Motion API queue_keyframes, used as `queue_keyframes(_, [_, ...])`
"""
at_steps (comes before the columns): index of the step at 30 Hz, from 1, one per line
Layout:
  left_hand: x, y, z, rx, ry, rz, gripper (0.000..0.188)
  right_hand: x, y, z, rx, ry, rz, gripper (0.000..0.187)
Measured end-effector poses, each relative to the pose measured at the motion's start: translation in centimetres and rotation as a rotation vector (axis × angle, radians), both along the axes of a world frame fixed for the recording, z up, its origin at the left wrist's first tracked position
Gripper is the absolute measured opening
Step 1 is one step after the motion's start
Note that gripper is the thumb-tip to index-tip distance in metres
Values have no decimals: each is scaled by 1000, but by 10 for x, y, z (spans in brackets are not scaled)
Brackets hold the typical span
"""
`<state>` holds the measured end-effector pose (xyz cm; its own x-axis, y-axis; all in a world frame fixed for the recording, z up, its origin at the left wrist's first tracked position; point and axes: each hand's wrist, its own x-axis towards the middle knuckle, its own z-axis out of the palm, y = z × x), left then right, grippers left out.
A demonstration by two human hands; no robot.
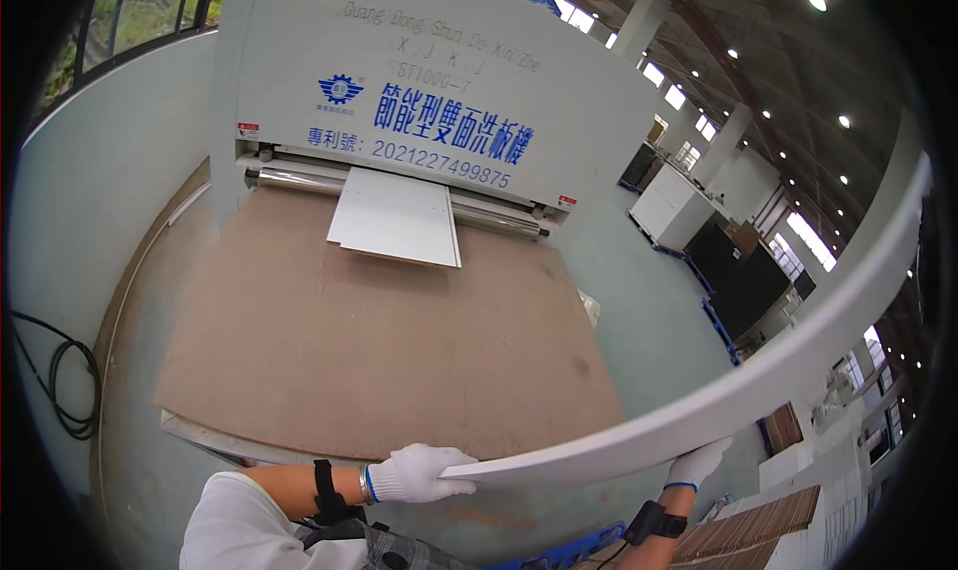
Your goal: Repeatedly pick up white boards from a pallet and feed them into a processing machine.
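Note:
A long white board (689,425), seen nearly edge-on, runs from in front of me up to the far right. My left hand (419,472), in a white knit glove, is closed around its near end. Farther along, my right hand (699,463), also gloved, grips the board's lower side; its fingers are partly hidden behind the board. Ahead, another white panel (396,214) sticks out of the slot of a large white machine (589,81), over a metal roller (309,180). Below that panel lies a broad brown sheet (389,340) on a low stack or table.
A pale wall (130,151) with a coiled black cable (72,390) stands at the left. Stacked brown boards (758,520) and a blue pallet (564,550) lie at the lower right. Dark panels (743,276) and white stacks (671,206) stand on pallets farther right.

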<state>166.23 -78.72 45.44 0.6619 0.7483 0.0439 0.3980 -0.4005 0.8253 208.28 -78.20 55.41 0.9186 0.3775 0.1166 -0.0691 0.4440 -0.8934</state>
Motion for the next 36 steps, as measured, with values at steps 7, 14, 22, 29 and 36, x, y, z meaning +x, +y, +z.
queue_keyframes(7, [-68,-7,-36,-372,-165,283,60,-71,66,-12,-286,-261,171,62])
queue_keyframes(14, [-108,-45,-76,-444,-184,534,65,-132,119,-91,-458,-295,352,57])
queue_keyframes(22, [-109,-80,-76,-573,-502,761,48,-152,152,-107,-441,-367,741,53])
queue_keyframes(29, [-88,-111,-65,-505,-640,859,46,-165,25,-133,-933,-817,629,58])
queue_keyframes(36, [-80,-152,-90,-611,-499,917,45,-158,-11,-176,-1002,-748,671,60])
